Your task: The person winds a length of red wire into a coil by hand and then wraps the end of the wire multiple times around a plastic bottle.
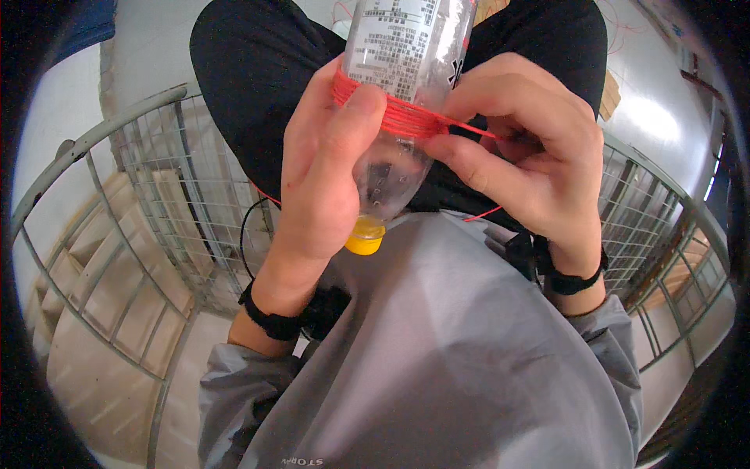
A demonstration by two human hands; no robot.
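A clear plastic bottle (389, 179) is tilted with its yellow cap (364, 237) toward me. Its label (389, 44) bears printed writing. Several turns of red cord (410, 117) wrap around the bottle in a band just below the label's edge. My left hand (328, 158) grips the bottle from the left, the thumb pressing on the cord. On the right side of the band, my right hand (521, 135) pinches the red cord between thumb and fingers. A stretch of cord runs from the band into the right palm, where the fingers partly hide it.
My crossed legs in black trousers (240, 88) lie beneath the bottle. A metal rail (99, 132) with wire mesh (170, 140) curves around at left, and a similar mesh (630, 176) stands at right. Loose red strands (615, 23) lie on the pale surface at the upper right.
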